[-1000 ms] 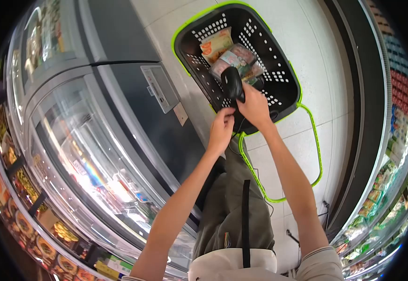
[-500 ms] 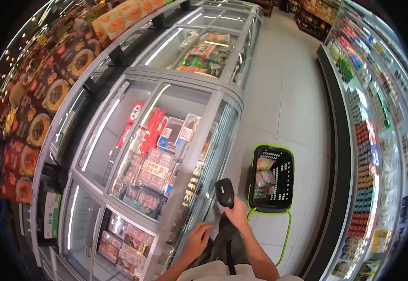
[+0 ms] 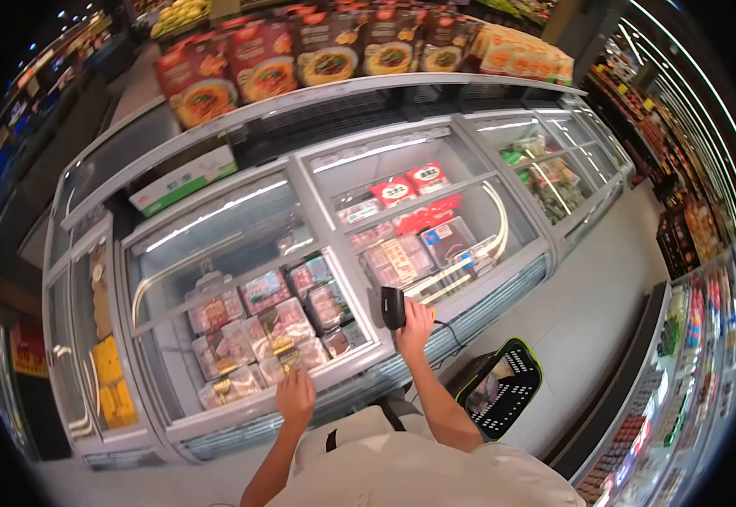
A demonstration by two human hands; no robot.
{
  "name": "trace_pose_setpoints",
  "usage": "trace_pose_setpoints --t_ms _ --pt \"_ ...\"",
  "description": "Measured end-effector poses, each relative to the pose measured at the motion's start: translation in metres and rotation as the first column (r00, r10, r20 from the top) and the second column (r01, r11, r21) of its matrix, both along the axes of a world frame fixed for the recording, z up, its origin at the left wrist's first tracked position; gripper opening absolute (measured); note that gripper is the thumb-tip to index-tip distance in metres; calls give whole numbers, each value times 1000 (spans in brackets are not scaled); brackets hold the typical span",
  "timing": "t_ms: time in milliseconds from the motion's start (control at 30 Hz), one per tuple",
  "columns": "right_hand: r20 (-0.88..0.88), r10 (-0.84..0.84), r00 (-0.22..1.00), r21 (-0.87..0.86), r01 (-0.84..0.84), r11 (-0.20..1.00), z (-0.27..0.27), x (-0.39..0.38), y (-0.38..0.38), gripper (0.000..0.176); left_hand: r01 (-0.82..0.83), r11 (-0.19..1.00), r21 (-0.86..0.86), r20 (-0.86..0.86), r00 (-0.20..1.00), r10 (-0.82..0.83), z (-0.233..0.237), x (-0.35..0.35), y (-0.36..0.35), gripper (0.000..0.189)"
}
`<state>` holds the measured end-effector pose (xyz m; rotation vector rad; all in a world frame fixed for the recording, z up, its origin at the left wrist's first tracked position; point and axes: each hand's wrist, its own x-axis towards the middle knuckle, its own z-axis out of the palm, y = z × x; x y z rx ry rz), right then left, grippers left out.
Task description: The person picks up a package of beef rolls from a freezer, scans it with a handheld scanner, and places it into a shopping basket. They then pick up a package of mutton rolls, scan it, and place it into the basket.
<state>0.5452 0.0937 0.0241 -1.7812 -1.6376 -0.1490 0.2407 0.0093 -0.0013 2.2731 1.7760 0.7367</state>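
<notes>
A second ago the person was bent over the basket (image 3: 520, 372), both hands on the scanner (image 3: 393, 307) just above the goods inside it. Half a second ago the view had lifted and the left hand had let go of the scanner. Now the person stands facing the freezer (image 3: 216, 418), and the basket sits on the floor (image 3: 579, 338) low on the right, behind the right arm and well apart from both hands. The right hand (image 3: 416, 325) still carries the scanner, its fingers (image 3: 419, 309) clamped round the handle, and the dark head is raised over the front edge of the freezer, just beside the glass lid (image 3: 216, 245) and near the packs of meat (image 3: 279, 325) lying under it. A thin dark cable seems to trail from the scanner toward the person's body. The left hand (image 3: 296, 397) holds nothing: its fingers (image 3: 298, 378) are loosely apart and reach to the front rim of the freezer, close below the nearest packs, though it is hard to tell whether they touch the rim or hover over it. Judging by this turn, the work has shifted from the goods in the basket to the packs in the freezer, whose lid looks closed.
</notes>
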Motion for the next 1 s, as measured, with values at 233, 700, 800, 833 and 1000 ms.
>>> trace_pose_setpoints --t_ms 233,700,800,833,1000 --pt "83 30 996 -113 -21 993 -9 -20 13 51 -309 923 -230 -54 951 305 1 6 24 32" --pt "97 378 921 -207 -353 913 -15 -17 24 49 -386 900 -204 40 915 401 -2 8 23 35" --pt "69 452 889 -210 -430 878 -9 -17 23 49 -404 890 -212 36 907 420 -7 10 20 31" --pt "63 480 875 -214 -458 863 -7 -16 24 52 -403 889 -215 30 907 419 -8 9 19 30" --pt "58 583 810 -269 -550 791 1 -13 26 58 -408 900 -154 20 909 416 -2 11 18 25"
